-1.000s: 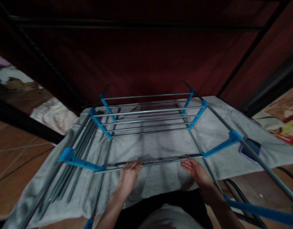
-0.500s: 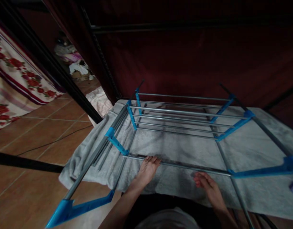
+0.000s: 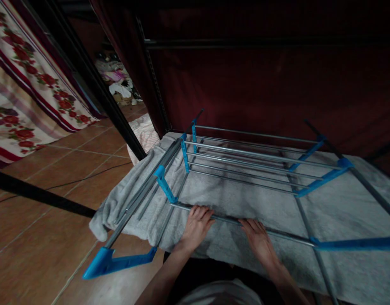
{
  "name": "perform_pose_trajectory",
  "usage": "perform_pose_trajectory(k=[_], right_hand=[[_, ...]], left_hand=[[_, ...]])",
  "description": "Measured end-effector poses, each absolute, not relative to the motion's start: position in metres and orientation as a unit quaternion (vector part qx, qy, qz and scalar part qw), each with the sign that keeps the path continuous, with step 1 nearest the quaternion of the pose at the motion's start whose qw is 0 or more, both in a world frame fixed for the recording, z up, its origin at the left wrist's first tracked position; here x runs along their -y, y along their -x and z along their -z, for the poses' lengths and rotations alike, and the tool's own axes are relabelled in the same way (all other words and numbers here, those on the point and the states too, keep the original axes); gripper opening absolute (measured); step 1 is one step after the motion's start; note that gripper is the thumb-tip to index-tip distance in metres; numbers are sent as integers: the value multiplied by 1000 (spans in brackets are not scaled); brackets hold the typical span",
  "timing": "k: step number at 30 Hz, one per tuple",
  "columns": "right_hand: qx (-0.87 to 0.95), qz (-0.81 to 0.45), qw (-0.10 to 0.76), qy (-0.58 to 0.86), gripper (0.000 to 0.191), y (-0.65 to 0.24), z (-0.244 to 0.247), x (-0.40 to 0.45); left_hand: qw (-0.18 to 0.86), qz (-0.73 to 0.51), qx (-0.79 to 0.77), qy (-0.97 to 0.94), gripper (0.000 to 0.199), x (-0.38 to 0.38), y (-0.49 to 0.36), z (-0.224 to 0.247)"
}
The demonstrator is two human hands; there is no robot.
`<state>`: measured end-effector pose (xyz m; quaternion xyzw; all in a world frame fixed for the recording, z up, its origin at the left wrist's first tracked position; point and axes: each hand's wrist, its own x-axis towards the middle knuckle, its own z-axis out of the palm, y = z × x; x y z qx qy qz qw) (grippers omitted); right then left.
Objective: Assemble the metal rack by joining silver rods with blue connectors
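Note:
A rack of grey metal tubes with blue plastic brackets (image 3: 165, 186) lies on a grey blanket (image 3: 233, 250). My left hand (image 3: 196, 228) has its fingers curled over the near metal rod (image 3: 228, 219), left of the rod's middle. Further right, my right hand (image 3: 257, 240) is closed over the same rod. The fingertips of both hands are partly hidden behind it. This rod runs between a blue bracket on the left and a long blue bracket (image 3: 356, 244) on the right. Several thinner crossbars (image 3: 245, 157) span the rack's far part.
A dark red fabric panel (image 3: 245, 84) stands behind the rack. Black metal poles (image 3: 115, 123) rise on the left, and another black bar (image 3: 39, 195) crosses low. Beyond are a flowered curtain (image 3: 48, 84), a tiled floor (image 3: 70, 169) with a cable, and a heap of cloth (image 3: 118, 80).
My right hand has moved up and left onto the near rod and closed over it. My left hand stays on the rod. The view has shifted a little to the left.

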<state>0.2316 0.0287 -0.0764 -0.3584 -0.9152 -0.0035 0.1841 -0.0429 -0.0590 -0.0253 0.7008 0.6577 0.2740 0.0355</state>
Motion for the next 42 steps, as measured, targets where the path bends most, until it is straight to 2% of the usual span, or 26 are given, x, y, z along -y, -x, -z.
perform_pose_trajectory(k=[6,9,12,14,18,34,42], right_hand=[[921,-3,170,349,38,-234,77,-30],[921,-3,171,351,37,-233,80,-29],[920,1,169,354,36,-233,80,-29],[920,4,164,355,35,-232,79,-29],[919,2,160,361,34,-230,75,-28],[919,3,165,357,38,-234,76,-30],[919,1,167,357,38,-236,76,-30]], left_hand=[[-54,-521,-772,-360,22,89,113,38],[16,-572,-772,-275,27,83,134,41],[116,-583,-752,-285,34,68,136,43],[138,-588,-745,-283,34,58,134,45],[125,-580,-759,-268,28,51,141,50],[124,-566,-760,-295,28,57,152,49],[180,-575,-732,-317,31,64,158,42]])
